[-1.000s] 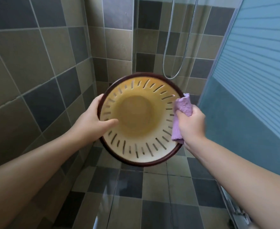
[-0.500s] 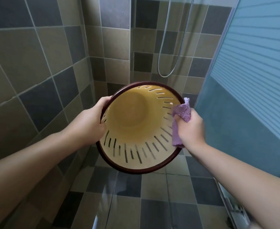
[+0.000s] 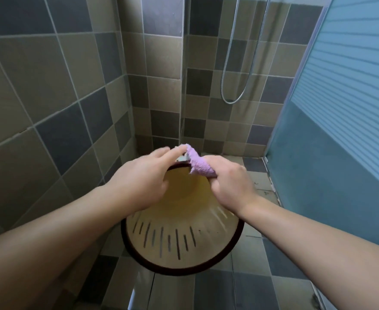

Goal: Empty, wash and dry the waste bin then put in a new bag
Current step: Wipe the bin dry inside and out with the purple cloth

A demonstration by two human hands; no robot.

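Bin [image 3: 179,238] is sitting low in the middle of the view, its slotted cream wall and dark rim facing the camera; whether it is resting on the tiled floor [image 3: 246,287] or being held up cannot be told. At the bin's 12 o'clock edge a lilac cloth [image 3: 198,163] is lying bunched over the far end. At about 1 o'clock on the bin the right hand [image 3: 231,186] is gripping the cloth, its fingers curling shut around the fabric. At about 11 o'clock the left hand [image 3: 144,177] is lying over the bin, its fingers loosely stretched out, the fingertips reaching the cloth's top corner; a firm hold there cannot be told. Beyond the bin, at 12 to 1 o'clock, a shower hose [image 3: 231,100] is hanging in a loop against the tiled wall [image 3: 50,74]. At 3 o'clock a blue ribbed panel [image 3: 345,97] is closing off the side.
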